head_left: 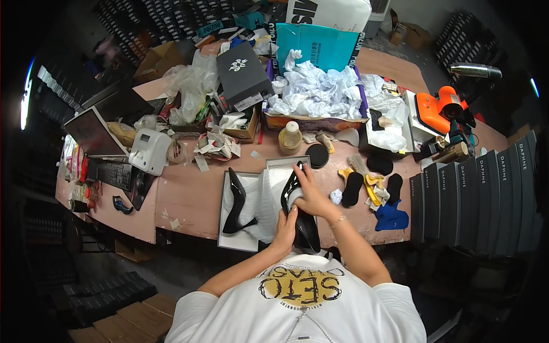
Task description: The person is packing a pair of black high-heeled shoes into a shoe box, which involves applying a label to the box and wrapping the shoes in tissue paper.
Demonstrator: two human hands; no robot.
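Both hands grip a black high-heeled shoe [302, 220] over the open shoebox [240, 240]: left hand [284, 228] clasps its lower part, right hand [309, 194] presses a white cloth [294, 197] on it. Another heel [237, 203] lies inside; insoles [353, 188] and a bottle [291, 136] crowd the cluttered pink tabletop [189, 194].

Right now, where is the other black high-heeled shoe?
In the head view, the other black shoe lies on white paper in the open shoebox, just left of the left hand.

Single head-worn fisheye view, looking steeply down from above person onto cluttered worktable [189, 200]; edges bend toward rim.
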